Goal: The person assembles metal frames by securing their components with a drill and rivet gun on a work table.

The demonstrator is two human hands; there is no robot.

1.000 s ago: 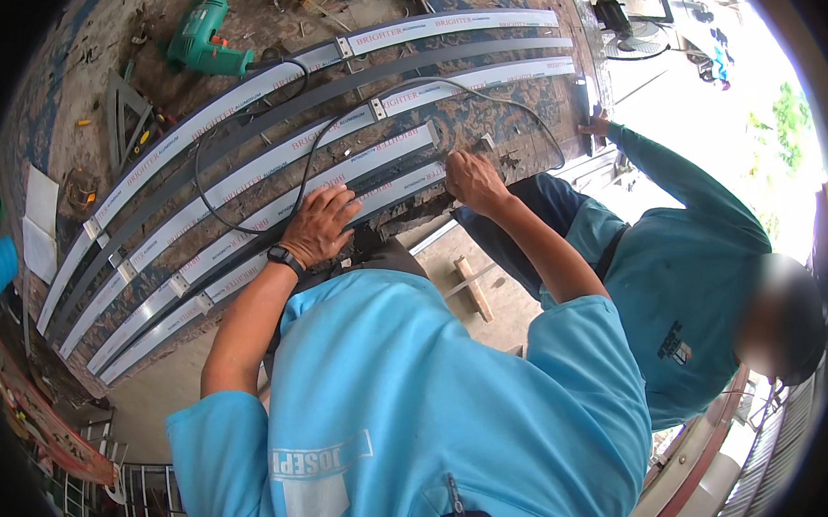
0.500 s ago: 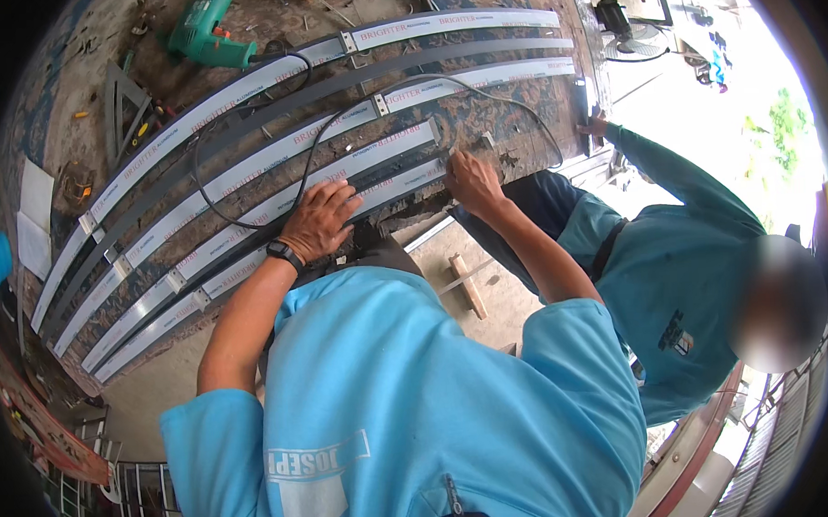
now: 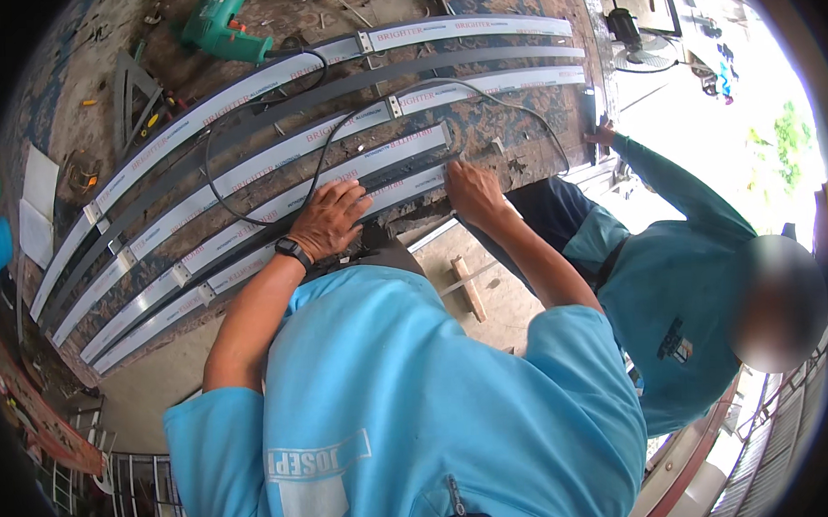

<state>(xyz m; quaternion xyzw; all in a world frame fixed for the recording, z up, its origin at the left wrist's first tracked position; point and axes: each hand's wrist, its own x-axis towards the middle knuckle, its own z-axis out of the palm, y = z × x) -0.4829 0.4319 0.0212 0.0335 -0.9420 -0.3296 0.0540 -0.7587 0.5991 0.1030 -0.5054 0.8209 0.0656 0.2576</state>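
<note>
Long aluminium profiles covered with white printed film lie side by side on the workbench, bowed by the fisheye view. My left hand (image 3: 336,217) rests on the two nearest ones, palm down with its fingers stretched out; a black watch (image 3: 293,251) is on that wrist. My right hand (image 3: 476,194) is closed at the right end of the nearest aluminium profile (image 3: 410,187), thumb and fingers around its tip. Whether anything smaller is between those fingers is hidden. Just beyond it lies the second aluminium profile (image 3: 408,147), its cut end showing.
A green power drill (image 3: 224,30) lies at the far left, its black cord (image 3: 323,152) looping across the profiles. A set square (image 3: 135,100), a tape measure (image 3: 85,179) and white paper (image 3: 36,203) are at left. At right a co-worker's hand (image 3: 601,133) touches the bench end.
The whole view has shifted slightly, so the bench appears a little further right and lower. Both hands keep nearly the same places on the profiles.
</note>
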